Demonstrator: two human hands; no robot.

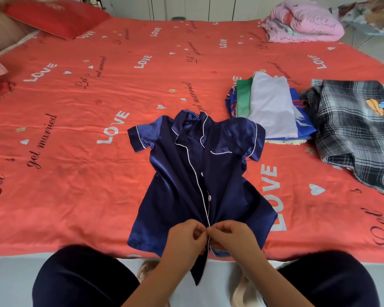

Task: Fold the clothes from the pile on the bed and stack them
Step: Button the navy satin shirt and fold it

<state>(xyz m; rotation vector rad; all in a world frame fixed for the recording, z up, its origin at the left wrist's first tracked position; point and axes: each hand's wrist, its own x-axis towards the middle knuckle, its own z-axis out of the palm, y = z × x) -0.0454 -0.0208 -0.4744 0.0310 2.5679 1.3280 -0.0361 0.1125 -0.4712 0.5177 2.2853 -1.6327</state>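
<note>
Navy shirt [200, 180] lies flat on bed [75, 173], hem at near edge. L hand [185, 238] & R hand [231, 237] fingers pinch the placket, prob. buttoning so it folds flat. Stack [273, 107] nearby.

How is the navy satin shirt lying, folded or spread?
Spread: the navy satin shirt lies flat, sleeves out; left hand and right hand pinch its placket.

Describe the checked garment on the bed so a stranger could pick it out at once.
Start at the red bedspread. Near its right edge, right of the folded stack, lies the checked garment. Only it is grey plaid, unfolded, with a cartoon print.
</note>
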